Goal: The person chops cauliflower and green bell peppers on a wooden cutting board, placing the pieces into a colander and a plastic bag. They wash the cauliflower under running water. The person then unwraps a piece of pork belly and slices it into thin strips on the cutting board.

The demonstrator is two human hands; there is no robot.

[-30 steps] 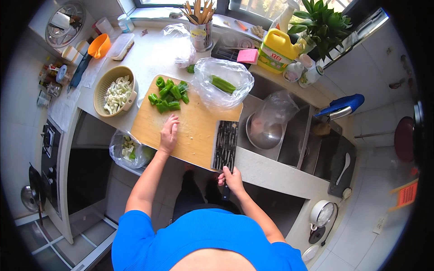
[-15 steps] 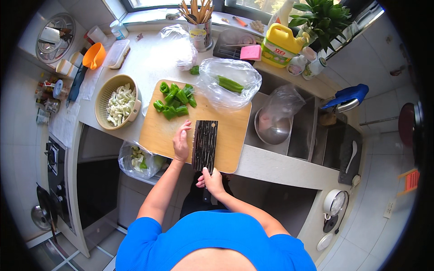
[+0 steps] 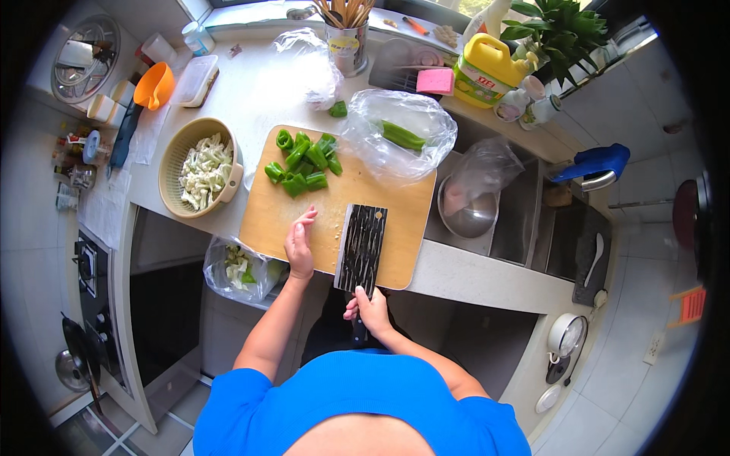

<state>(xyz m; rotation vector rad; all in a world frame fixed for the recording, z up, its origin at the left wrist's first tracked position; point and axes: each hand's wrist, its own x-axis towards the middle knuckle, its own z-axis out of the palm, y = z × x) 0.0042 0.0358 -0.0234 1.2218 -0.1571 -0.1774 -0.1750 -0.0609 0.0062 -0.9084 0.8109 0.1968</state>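
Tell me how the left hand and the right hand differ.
The left hand looks empty, its fingers extended; the right hand is closed on the handle of the dark cleaver.
The left hand reaches over the near edge of the cutting board; the right hand is mostly off that edge, closer to the body.
Both are bare.

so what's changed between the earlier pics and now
The cleaver has moved left, from the right edge of the cutting board toward its middle, closer to the left hand. Nothing was taken hold of or let go: the right hand keeps its grip on the handle. The cut green pepper pieces and the colander stayed put.
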